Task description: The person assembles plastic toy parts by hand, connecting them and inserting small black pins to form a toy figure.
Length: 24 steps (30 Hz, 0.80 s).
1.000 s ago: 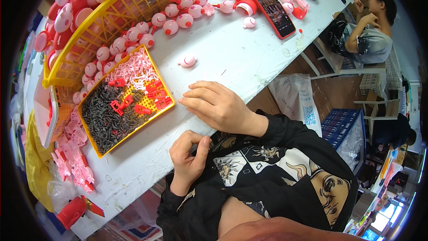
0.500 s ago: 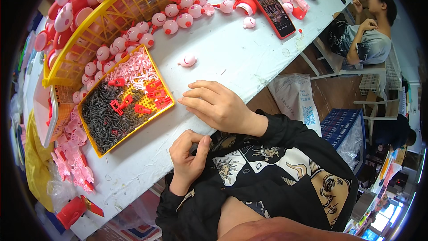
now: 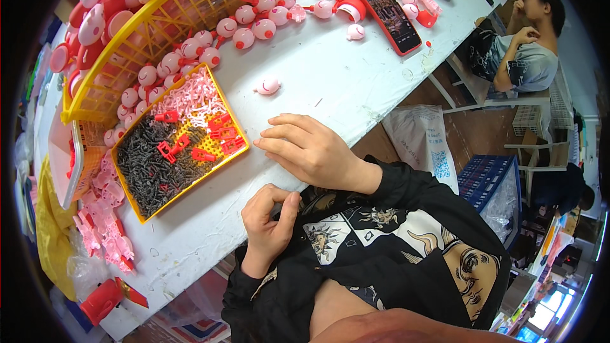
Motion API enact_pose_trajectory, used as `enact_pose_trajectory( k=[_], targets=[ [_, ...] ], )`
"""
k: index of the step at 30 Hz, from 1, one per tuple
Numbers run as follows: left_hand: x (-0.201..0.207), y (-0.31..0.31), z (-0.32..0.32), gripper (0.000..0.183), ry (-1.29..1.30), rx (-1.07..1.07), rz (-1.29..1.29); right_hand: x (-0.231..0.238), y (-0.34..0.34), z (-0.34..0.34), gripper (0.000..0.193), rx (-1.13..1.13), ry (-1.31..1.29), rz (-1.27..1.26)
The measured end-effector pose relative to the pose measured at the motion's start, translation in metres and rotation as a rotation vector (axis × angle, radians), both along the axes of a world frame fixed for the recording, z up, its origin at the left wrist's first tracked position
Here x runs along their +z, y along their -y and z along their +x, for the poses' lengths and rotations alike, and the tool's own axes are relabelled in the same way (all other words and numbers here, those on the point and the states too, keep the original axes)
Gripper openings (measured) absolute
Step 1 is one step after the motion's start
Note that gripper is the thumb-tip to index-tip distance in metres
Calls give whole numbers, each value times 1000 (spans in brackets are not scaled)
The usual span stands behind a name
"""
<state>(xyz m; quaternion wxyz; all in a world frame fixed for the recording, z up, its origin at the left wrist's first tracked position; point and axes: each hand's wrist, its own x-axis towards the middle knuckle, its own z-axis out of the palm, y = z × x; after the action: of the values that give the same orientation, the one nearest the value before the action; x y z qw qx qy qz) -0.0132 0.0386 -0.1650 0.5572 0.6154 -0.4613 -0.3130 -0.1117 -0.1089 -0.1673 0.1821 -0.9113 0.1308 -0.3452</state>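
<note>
My right hand lies on the white table, its fingers stretched out loosely and pointing left, with nothing in them. Close to its fingertips is the right edge of a shallow yellow tray. My left hand rests at the table's near edge; its fingers curl in loosely, the thumb stands up beside them, and I see nothing held. In the tray lie many small black screw-like parts, pale pink small parts and several red clips. One pink ball-shaped piece sits alone beyond my right hand.
A yellow basket heaped with pink and red toy parts stands far left. More pink balls line its side. A red-cased phone lies at the back. Pink parts are at left. A person sits at right.
My hands and the things on the table have not visibly moved. The seated person's raised hand has shifted closer to the head.
</note>
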Motion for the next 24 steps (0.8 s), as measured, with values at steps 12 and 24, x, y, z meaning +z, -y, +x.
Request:
enact_pose_trajectory(
  k=[12,24],
  targets=[
    [0,-1,0,14,-6,9,-1,0,0,0,31,1,21,64],
    [0,-1,2,12,-9,-6,-4,0,-1,1,31,-4,2,59]
  ],
)
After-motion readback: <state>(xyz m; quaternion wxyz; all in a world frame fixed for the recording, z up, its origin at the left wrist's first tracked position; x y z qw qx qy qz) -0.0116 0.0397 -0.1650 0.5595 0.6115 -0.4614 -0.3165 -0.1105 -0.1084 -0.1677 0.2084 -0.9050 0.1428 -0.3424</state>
